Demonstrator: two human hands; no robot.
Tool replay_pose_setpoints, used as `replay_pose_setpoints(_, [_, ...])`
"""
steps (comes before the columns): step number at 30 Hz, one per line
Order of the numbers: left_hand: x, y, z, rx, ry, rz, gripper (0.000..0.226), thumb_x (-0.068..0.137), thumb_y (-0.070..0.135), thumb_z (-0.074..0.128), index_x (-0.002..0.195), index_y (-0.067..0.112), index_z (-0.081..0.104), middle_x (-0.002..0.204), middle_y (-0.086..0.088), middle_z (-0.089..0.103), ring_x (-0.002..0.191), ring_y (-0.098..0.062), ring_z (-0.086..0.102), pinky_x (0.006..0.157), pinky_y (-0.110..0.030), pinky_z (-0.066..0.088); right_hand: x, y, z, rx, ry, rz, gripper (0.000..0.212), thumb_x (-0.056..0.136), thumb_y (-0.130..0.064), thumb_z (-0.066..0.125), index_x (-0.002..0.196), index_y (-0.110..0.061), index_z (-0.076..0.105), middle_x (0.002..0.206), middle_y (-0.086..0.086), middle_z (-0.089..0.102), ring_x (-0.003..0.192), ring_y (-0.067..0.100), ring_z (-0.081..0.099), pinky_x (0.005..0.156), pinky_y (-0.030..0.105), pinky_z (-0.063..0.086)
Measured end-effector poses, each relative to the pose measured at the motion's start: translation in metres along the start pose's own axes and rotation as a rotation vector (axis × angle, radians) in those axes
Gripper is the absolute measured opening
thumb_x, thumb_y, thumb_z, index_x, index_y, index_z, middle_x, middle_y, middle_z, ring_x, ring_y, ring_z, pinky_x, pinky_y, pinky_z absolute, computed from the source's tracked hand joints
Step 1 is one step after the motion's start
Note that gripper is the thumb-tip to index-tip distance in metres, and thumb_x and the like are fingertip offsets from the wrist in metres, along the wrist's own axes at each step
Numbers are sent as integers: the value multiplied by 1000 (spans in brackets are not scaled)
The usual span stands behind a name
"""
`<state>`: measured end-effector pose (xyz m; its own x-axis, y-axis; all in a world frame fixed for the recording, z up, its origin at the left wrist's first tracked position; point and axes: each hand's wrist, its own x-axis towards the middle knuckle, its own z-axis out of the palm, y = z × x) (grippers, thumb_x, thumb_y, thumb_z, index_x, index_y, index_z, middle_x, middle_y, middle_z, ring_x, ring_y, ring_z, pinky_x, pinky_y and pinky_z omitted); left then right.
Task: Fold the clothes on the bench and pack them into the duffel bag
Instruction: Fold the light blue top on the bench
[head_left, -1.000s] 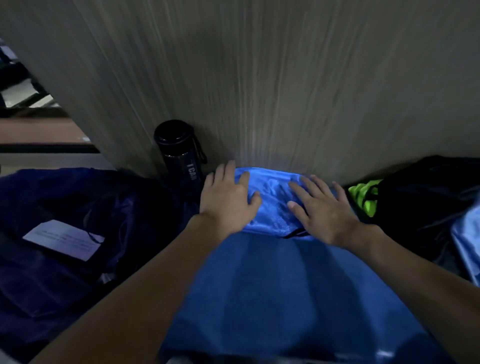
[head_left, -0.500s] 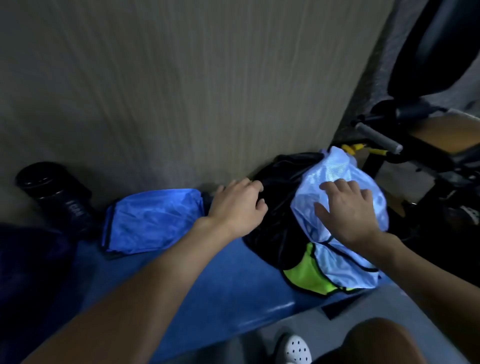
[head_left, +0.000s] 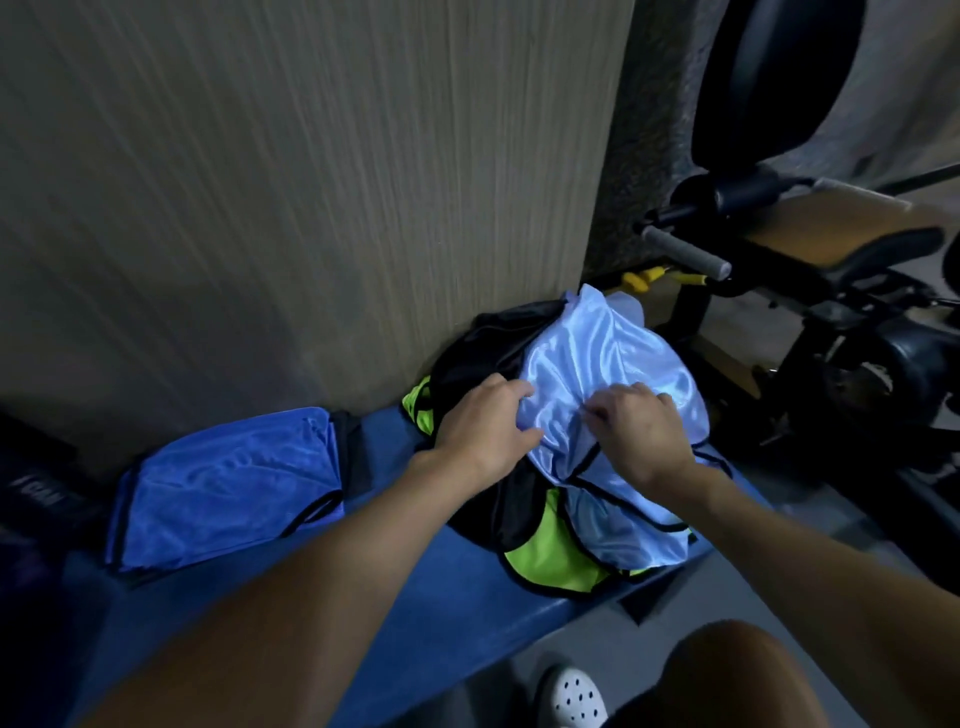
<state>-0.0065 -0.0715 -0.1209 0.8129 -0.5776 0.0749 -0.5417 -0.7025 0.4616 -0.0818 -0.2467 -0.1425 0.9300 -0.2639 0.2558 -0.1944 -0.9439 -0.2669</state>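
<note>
One pale-blue garment (head_left: 597, 358) atop the pile (head_left: 545, 564) at the bench's (head_left: 467, 613) right end, long axis twelve to six; pinched by both: left hand (head_left: 483, 431) at its nine o'clock edge, right hand (head_left: 641, 436) mid-cloth. Folding room likely at eight o'clock, nearer the left hand.

The picture is dim, like a room with little light. The wall (head_left: 311, 208) is palest up high and sinks into shadow low on the left. The shiny light-blue cloth (head_left: 613, 364) has small white glints. The far left of the counter (head_left: 415, 597) is too dark to see well. Straight lines lean and bend near the edges. The bottom looks soft and blurry.
</note>
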Motion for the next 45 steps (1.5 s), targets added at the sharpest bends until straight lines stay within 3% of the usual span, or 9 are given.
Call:
replay_pose_setpoints(7, [3,21,-1,-241,246,160,3,88,12,72,90,10,73,103,4,65,97,-21,63,89,-41,50,-2,1,-70,372,195,-120,15,94,-14,58,83,-6,64,78,8,67,76,23,61,70,42,46])
replay_pose_setpoints(15, [-32,81,-68,-682,414,192,25,93,11,60,77,30,57,63,13,62,62,-5,55,64,-28,45,-30,-10,-152,457,356,-71,13,95,-16,59,85,-9,64,72,-1,62,72,11,57,67,32,43])
replay_pose_setpoints(20, [-81,100,-115,-735,421,252,26,92,5,63,75,25,61,68,8,66,65,-7,57,66,-26,45,-63,-36,-191,537,289,-115,16,97,-16,58,83,-11,61,64,-6,56,54,-4,49,51,9,33])
replay_pose_setpoints(24, [-117,100,-149,-752,260,164,20,92,3,65,78,17,65,68,6,66,59,3,57,65,-15,45,-86,-55,-207,601,89,-133,17,96,-14,61,80,-9,63,57,-6,55,47,-3,46,49,11,34])
replay_pose_setpoints(27, [-141,94,-165,-725,204,90,12,92,4,66,83,12,68,71,5,65,57,8,56,62,-8,43,-98,-65,-205,620,-43,-116,19,94,-17,64,77,-8,66,67,9,64,64,8,54,61,26,42])
replay_pose_setpoints(32, [-170,94,-171,-776,255,-34,17,92,4,65,78,14,68,72,2,64,65,-5,57,66,-18,48,-112,-91,-192,517,-47,-200,15,96,-13,58,83,-9,66,82,17,68,73,15,57,68,28,45])
replay_pose_setpoints(36, [-184,98,-177,-827,276,-85,20,93,2,64,76,12,66,73,-3,63,71,-13,58,69,-24,50,-130,-124,-188,781,-45,-290,8,96,-21,60,96,-13,60,88,7,64,83,15,57,81,38,48])
replay_pose_setpoints(40, [-190,95,-184,-823,319,-106,21,94,1,63,75,12,65,69,-1,60,64,-9,55,62,-20,48,-153,-144,-186,1016,-329,-349,44,70,-22,79,106,-9,57,89,7,60,82,15,57,77,29,50])
replay_pose_setpoints(45, [-196,79,-191,-812,327,-159,22,95,2,62,76,13,66,72,-2,63,68,-12,58,65,-23,51,-154,-148,-170,814,-225,-404,6,85,-5,73,82,-4,68,76,9,67,69,12,58,67,32,49])
